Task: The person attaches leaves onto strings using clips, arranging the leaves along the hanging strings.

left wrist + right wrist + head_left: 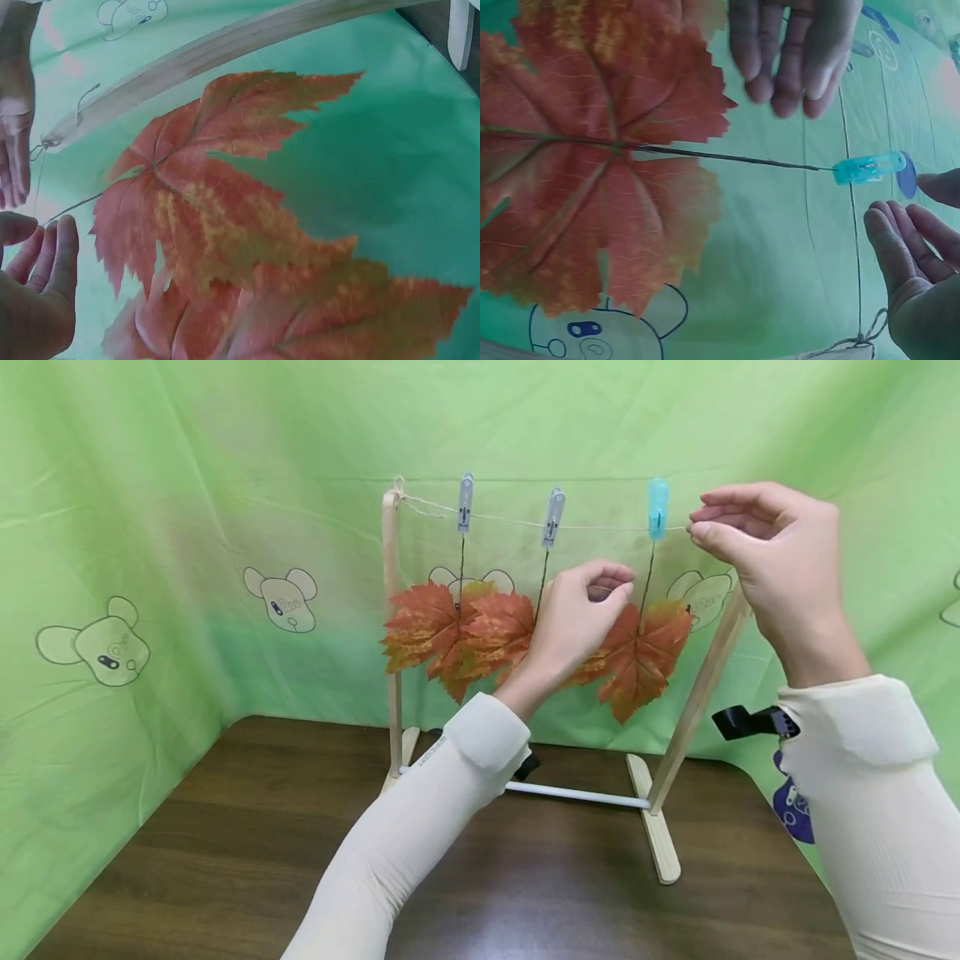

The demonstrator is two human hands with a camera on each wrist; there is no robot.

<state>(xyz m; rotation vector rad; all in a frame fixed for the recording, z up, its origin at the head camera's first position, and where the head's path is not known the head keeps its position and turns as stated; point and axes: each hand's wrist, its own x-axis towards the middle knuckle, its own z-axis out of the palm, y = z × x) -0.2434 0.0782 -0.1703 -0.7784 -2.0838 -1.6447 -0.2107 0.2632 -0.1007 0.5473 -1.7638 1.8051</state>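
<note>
Three orange-red artificial maple leaves hang by thin stems from clothespins on a string. A turquoise clothespin (657,510) grips the string and the stem of the right leaf (641,652). My right hand (783,556) is just right of this clothespin, its fingers bent loosely and apart from it. In the right wrist view a gap shows between thumb and fingers. My left hand (577,622) hovers in front of the leaves with relaxed fingers and holds nothing, partly covering the middle leaf (498,627). At left, the third leaf (431,622) overlaps the middle one.
Two grey clothespins, the left one (466,503) and the middle one (553,517), sit on the string (600,528). It runs between the posts of a wooden stand (392,610). A white crossbar (570,793) joins the base over the brown table (225,827). Green cloth hangs behind.
</note>
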